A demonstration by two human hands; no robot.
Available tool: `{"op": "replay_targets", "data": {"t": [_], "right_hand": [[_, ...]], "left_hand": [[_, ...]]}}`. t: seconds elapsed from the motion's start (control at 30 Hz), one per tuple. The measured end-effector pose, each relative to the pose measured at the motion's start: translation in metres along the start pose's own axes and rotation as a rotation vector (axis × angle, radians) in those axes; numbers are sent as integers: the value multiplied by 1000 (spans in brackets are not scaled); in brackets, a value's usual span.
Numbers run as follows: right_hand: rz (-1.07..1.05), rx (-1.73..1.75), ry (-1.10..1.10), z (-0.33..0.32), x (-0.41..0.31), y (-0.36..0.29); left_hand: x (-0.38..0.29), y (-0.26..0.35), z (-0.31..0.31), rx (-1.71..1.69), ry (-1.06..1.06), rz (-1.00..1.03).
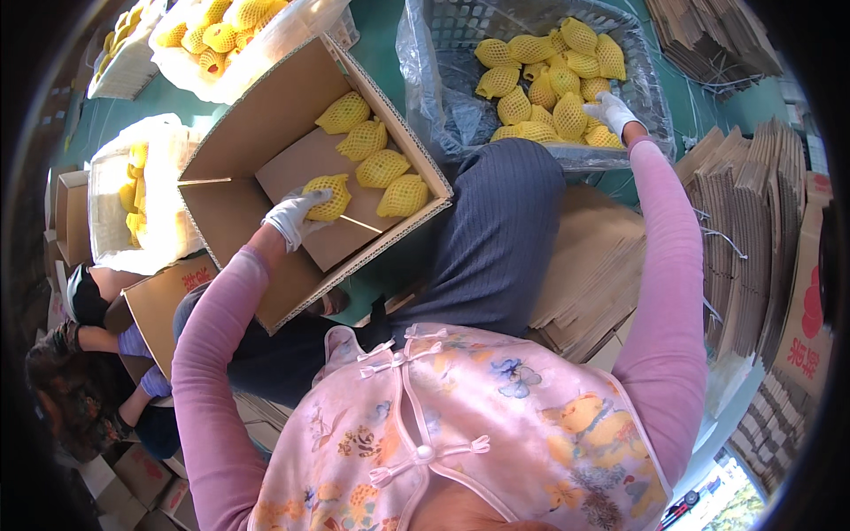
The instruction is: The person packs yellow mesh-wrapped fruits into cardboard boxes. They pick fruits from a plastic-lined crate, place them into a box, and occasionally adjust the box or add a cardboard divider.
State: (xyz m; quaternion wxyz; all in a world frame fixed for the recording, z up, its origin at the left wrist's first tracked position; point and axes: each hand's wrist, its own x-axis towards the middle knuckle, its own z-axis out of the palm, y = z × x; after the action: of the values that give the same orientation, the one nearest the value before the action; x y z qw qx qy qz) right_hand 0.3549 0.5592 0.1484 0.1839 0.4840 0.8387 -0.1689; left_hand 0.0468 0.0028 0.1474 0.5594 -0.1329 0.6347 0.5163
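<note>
My left hand [295, 214], in a white glove, grips a fruit in a yellow foam net [328, 198] low inside an open cardboard carton [229, 126]. Beside it, several netted fruits [378, 168] lie in a row along the carton's right wall, on a brown cardboard bottom. To the right, my gloved right hand [612, 113] reaches over the near right side of a plastic crate [458, 26] with a clear plastic liner. Its fingertips are at the heaped netted fruits [558, 79]; whether they hold one is hidden.
More lined crates of netted fruit [222, 36] [136, 199] stand at the left. Stacks of flattened cartons [750, 226] [591, 259] rise on the right. At the lower left, another person's purple-gloved hands [156, 381] are at a carton [166, 299]. My knee [511, 192] sits between carton and crate.
</note>
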Motion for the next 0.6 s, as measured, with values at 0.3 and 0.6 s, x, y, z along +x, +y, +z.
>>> {"op": "replay_targets", "data": {"t": [0.3, 0.6], "right_hand": [[169, 8, -241, 51, 51, -11], [103, 103, -245, 52, 54, -16]], "left_hand": [[35, -70, 25, 588, -198, 173], [58, -100, 24, 556, -29, 185]]}}
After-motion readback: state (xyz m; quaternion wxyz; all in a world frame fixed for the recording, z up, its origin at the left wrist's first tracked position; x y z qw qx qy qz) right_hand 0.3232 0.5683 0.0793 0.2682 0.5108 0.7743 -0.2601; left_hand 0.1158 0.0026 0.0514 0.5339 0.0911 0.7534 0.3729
